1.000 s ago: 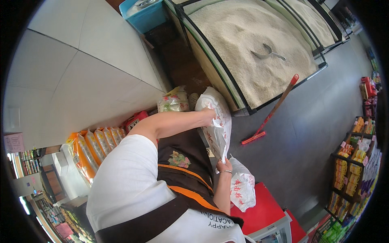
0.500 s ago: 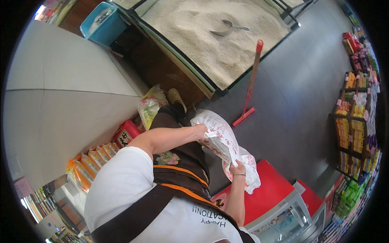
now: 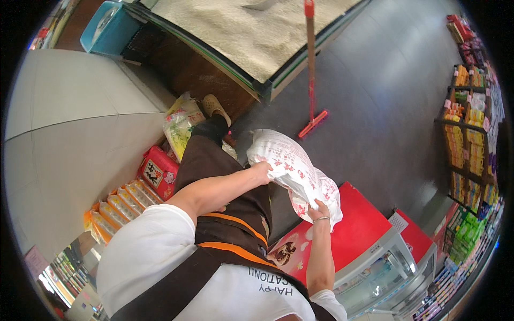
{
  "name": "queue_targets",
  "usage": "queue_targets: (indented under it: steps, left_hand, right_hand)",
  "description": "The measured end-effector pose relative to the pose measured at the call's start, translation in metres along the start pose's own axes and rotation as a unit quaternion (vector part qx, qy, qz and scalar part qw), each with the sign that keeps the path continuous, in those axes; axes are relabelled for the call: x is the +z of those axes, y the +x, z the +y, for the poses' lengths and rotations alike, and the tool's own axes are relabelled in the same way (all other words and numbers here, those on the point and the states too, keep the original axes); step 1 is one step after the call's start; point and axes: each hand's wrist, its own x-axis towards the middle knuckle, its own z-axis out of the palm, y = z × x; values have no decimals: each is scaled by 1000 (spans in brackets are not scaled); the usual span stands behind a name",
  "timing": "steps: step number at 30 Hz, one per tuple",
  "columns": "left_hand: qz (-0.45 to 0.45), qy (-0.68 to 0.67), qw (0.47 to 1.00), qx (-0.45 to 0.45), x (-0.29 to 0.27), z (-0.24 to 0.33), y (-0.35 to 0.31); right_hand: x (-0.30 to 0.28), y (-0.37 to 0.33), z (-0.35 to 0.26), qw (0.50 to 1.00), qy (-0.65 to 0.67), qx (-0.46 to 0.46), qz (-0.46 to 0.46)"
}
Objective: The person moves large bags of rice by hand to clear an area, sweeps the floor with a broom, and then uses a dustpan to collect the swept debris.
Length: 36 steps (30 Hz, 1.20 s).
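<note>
A white woven sack (image 3: 286,155) with red print hangs in front of my legs, slumped and folded toward its right end. My left hand (image 3: 262,172) is closed on the edge of its open mouth, at the left. At the mouth's other end, my right hand (image 3: 319,210), with a bangle at the wrist, grips the rim. The mouth gapes a little between the two hands. What lies inside the sack cannot be made out.
Ahead stands a glass-sided bin of pale grain (image 3: 225,37) with a metal scoop. A red broom (image 3: 311,69) leans against its corner. Packaged bags (image 3: 182,125) and a red pack (image 3: 159,172) line the left wall. Red-sided freezers (image 3: 358,214) stand at right, shelves (image 3: 466,139) beyond.
My view has shifted, so the bin and broom sit higher and further left. Both hands keep their hold on the sack, whose printed side now shows more.
</note>
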Motion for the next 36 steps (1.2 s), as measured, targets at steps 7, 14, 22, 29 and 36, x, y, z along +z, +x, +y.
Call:
queue_targets:
  steps: [7, 14, 22, 29, 36]
  left_hand:
    - [22, -23, 999, 5, 18, 2, 6]
    - [-7, -76, 997, 17, 20, 2, 120]
    - [90, 21, 993, 70, 87, -20, 60]
    - [56, 48, 995, 69, 28, -20, 119]
    - [71, 137, 985, 72, 44, -27, 74]
  right_hand:
    - [-21, 59, -3, 999, 11, -49, -6]
    - [-15, 125, -5, 995, 91, -45, 9]
    - [-63, 166, -26, 999, -27, 0, -19]
    - [21, 61, -23, 943, -240, 212, 94]
    - [193, -31, -35, 902, -321, -1, -290]
